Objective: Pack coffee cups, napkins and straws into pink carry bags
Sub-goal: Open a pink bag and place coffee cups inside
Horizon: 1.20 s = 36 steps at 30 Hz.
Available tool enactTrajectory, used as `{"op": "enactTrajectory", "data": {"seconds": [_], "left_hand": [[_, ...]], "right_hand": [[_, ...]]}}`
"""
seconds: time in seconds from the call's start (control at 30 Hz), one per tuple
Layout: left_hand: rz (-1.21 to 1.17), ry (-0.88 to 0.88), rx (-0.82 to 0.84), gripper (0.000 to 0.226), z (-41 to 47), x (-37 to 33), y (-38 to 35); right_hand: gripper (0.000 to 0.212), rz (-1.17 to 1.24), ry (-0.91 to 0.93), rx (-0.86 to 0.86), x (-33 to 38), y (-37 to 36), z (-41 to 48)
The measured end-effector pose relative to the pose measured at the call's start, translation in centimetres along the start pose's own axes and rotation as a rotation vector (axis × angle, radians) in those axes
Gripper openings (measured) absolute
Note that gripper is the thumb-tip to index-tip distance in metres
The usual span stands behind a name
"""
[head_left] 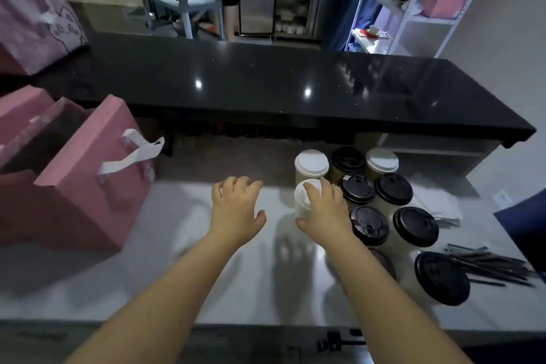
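Two bare forearms are reaching over the white worktop (147,275). The left hand (236,207) is hovering, its grip released; the right hand (325,213) is grasping a white-lidded cup (300,201). Two more white-lidded cups (311,163) and six black-lidded cups (416,226) are standing beside it, with a seventh half hidden. Dark straws (496,269) and napkins (437,201) are lying at the right. One open pink bag (88,186) is standing at the left, and I cannot tell what is inside it.

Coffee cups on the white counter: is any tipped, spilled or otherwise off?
Nothing stands out. The lidded paper coffee cups all stand upright, with no spill on the white counter. The right hand grips a white-lidded cup; the thin black straws lie in a loose heap beside them.
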<state>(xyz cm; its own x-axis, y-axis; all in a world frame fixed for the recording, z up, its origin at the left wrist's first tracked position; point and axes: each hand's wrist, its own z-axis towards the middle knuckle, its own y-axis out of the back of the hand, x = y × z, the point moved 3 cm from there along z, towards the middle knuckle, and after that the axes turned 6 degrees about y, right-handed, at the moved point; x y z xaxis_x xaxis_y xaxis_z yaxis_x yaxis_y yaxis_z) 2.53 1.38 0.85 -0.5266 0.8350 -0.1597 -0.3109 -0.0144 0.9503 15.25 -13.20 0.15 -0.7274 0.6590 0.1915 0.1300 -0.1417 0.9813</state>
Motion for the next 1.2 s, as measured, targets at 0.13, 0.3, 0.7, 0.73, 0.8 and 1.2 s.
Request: {"op": "enactTrajectory", "data": {"seconds": [0.13, 0.3, 0.7, 0.73, 0.8, 1.2], "left_hand": [[0.004, 0.097, 0.055, 0.056, -1.5, 0.6, -1.4], [-0.023, 0.172, 0.033, 0.054, -2.9, 1.7, -1.6], [-0.02, 0.391, -0.49, 0.048, -1.7, 11.8, 12.2], [0.015, 0.424, -0.517, 0.048, -2.1, 13.1, 13.4], [0.066, 0.491, -0.531, 0.049, -3.0, 15.7, 15.4], [0.143, 0.561, -0.379, 0.037, -8.1, 27.9, 18.3]], "right_hand": [[0.089, 0.002, -0.09, 0.037, -0.3, -1.4, 1.1], [0.066, 0.059, -0.047, -0.096, 0.5, -1.9, 1.0], [0.07, 0.374, 0.462, -0.239, 13.2, 5.1, 3.0], [0.069, 0.415, 0.492, -0.238, 14.8, 5.9, 3.6], [0.067, 0.488, 0.556, -0.243, 18.0, 7.3, 4.7], [0.069, 0.719, 0.81, -0.273, 31.0, 11.3, 8.3]]}}
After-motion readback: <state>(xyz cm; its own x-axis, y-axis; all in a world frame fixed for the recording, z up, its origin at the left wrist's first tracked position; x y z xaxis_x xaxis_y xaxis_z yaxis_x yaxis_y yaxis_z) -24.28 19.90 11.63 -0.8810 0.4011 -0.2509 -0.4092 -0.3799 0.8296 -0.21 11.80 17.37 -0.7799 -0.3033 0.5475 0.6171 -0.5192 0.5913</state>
